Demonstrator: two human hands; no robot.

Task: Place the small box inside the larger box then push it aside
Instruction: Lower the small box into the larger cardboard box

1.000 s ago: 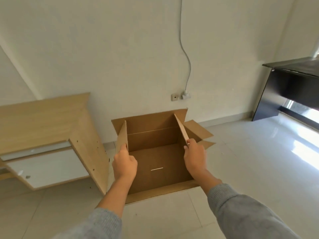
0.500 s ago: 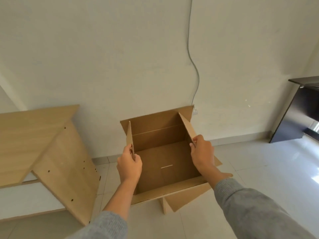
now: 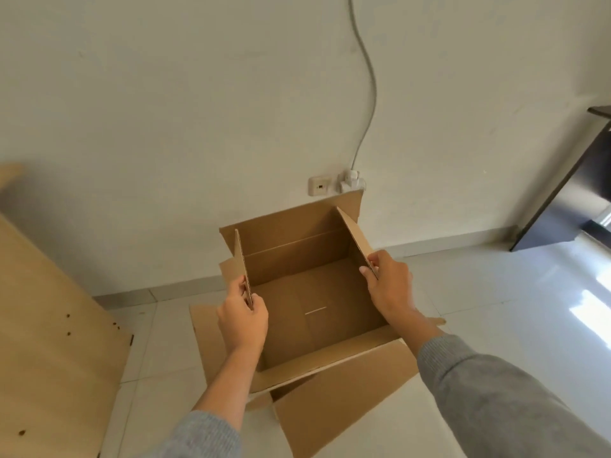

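Two hands grip one open cardboard box (image 3: 314, 312) at the centre of the frame — the left hand (image 3: 243, 317) pinches the upright left flap (image 3: 243, 266), the right hand (image 3: 390, 287) clasps the edge of the right flap (image 3: 355, 239). Nothing lies inside the box. It sits on the pale tiled floor (image 3: 496, 309) near the wall (image 3: 198, 110), below a socket (image 3: 319, 186) and a hanging cable (image 3: 372, 77). Wooden panel (image 3: 49, 342) at lower left — dark desk (image 3: 568, 200) at far right.

Plain brown box (image 3: 317, 312), grey sleeves (image 3: 489, 391), seemingly white floor tiles (image 3: 496, 292).
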